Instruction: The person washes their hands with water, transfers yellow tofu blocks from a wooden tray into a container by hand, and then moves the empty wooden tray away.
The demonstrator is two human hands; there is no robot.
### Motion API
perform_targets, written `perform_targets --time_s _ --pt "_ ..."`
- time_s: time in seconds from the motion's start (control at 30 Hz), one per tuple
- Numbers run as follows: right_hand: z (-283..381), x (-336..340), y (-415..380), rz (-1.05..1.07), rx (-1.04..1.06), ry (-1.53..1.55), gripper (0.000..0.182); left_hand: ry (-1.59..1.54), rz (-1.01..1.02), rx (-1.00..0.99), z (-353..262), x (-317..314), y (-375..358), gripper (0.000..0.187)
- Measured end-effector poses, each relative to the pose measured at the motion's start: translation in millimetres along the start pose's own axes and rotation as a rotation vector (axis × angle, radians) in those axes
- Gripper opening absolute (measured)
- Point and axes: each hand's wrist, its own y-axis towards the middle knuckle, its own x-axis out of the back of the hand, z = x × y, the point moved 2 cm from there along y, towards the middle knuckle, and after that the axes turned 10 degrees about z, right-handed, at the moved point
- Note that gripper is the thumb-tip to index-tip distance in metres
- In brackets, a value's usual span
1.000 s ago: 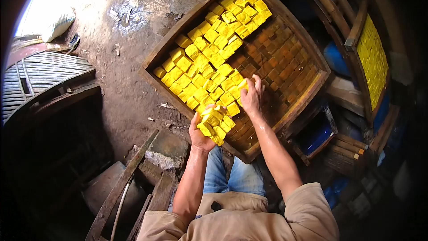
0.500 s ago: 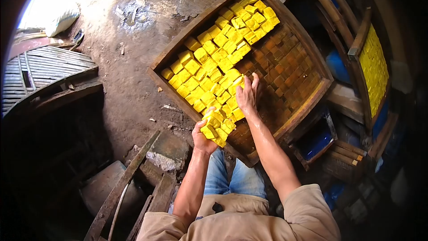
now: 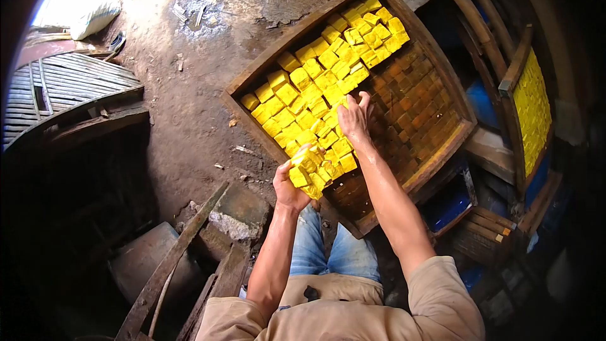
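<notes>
My left hand [image 3: 292,183] is closed around a cluster of small yellow tofu blocks [image 3: 307,163], held over the near left edge of a wooden tray [image 3: 435,163]. Rows of similar yellow tofu blocks [image 3: 325,80] cover the far left part of the tray. My right hand [image 3: 355,119] reaches in at the boundary of these rows, its fingers curled against a tofu block there. The fingers hide most of that block. Brown woven matting [image 3: 407,107] shows on the tray's right side.
On the right, another frame [image 3: 531,113] filled with yellow blocks stands tilted near wooden rails. Broken concrete [image 3: 238,215] and planks [image 3: 173,259] lie at lower left. A slatted bamboo surface [image 3: 82,85] is at far left, beyond the dirt floor [image 3: 189,101].
The view has shifted slightly, so the tray appears further right and lower. My right hand has moved a little farther along the rows. My left hand still holds its tofu blocks.
</notes>
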Motion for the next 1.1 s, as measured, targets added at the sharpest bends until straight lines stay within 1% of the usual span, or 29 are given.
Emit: perform_targets --time_s 0.1,0.17,0.2,0.23,0.3,0.33,0.37,0.43,0.5,0.53,0.57,0.6,0.63,0.7,0.73,0.77,0.83,0.87,0.9,0.97,1.0,1.03,1.07,1.1 --pt "17.1 -8.0 -9.9 -0.037 -0.267 0.221 0.048 -0.177 -0.019 0.007 -3.0 -3.1 4.4 0.069" --pt "27.3 -1.2 -16.6 0.034 -0.2 0.185 0.053 -0.085 0.017 0.016 -3.2 -4.4 8.7 0.069" --pt "16.9 -14.2 -11.1 0.02 -0.133 0.22 0.063 -0.033 0.029 0.025 -3.7 -0.3 11.0 0.068" --pt "17.5 0.3 -9.9 0.052 -0.046 0.218 0.066 0.023 0.037 0.034 -6.1 1.4 12.5 0.067" --pt "2.3 8.8 1.3 0.201 0.008 0.346 0.058 -0.052 0.021 0.132 -7.1 5.1 15.9 0.059" --pt "-3.4 18.9 3.5 0.357 -0.13 0.609 0.053 -0.071 0.011 0.154 -7.0 0.4 19.2 0.058" --pt "-34.5 -9.6 19.9 0.333 0.121 0.567 0.045 -0.093 0.002 0.179 -5.4 -5.0 21.7 0.057" --pt "-38.3 16.7 1.3 0.566 0.022 1.38 0.041 -0.104 -0.029 0.216 -0.5 -4.2 24.6 0.057" --pt "-15.4 52.1 -35.4 0.441 0.139 1.714 0.04 -0.066 -0.066 0.246 6.8 -6.3 29.2 0.058" --pt "-2.9 70.8 -55.3 0.377 0.22 1.68 0.045 -0.023 -0.092 0.257 13.3 -9.0 30.3 0.06" --pt "1.4 79.8 -71.7 0.296 0.306 1.577 0.045 0.018 -0.119 0.271 19.7 -12.1 29.8 0.062" --pt "10.9 90.6 -86.3 0.22 0.401 1.437 0.045 0.021 -0.05 0.326 23.4 -21.1 28.1 0.062" --pt "19.2 98.9 -96.9 0.142 0.493 1.291 0.045 -0.016 -0.069 0.343 31.6 -29.1 29.4 0.064" --pt "21.4 101.3 -112.0 0.004 0.71 0.877 0.044 0.001 -0.152 0.281 46.2 -32.7 25.8 0.063" --pt "21.9 97.8 -124.4 0.067 0.717 0.872 0.045 -0.137 -0.106 0.327 51.5 -25.2 28.3 0.063" --pt "22.1 89.3 -134.0 0.036 0.797 0.664 0.046 -0.19 -0.016 0.352 57.2 -18.3 27.9 0.055" --pt "19.0 87.0 -155.6 0.143 0.825 0.369 0.046 -0.143 -0.016 0.44 62.8 -37.2 11.4 0.055" --pt "15.4 92.9 -161.5 0.123 0.833 0.39 0.041 -0.075 -0.086 0.397 67.6 -24.9 6.9 0.055" --pt "3.5 90.7 -159.1 0.098 0.745 0.564 0.041 -0.074 -0.187 0.356 68.0 -22.2 -1.9 0.054" --pt "-32.8 64.9 -153.5 0.053 0.544 0.916 0.042 -0.048 -0.084 0.352 69.0 -5.4 -14.0 0.053" --pt "-54.2 36.6 -147.1 -0.085 0.297 0.836 0.04 0.001 -0.21 0.268 69.3 -22.8 -17.2 0.053" --pt "-71.9 4.8 -142.2 -0.216 0.047 0.745 0.039 -0.002 -0.187 0.263 69.0 -15.8 -21.7 0.056" --pt "-74.2 -13.2 -136.6 -0.339 -0.037 0.572 0.036 -0.005 -0.161 0.258 66.7 -0.6 -27.3 0.059" --pt "-78.9 -51.5 -129.6 -0.455 -0.001 0.432 0.037 -0.008 -0.132 0.251 63.0 20.2 -30.8 0.063"
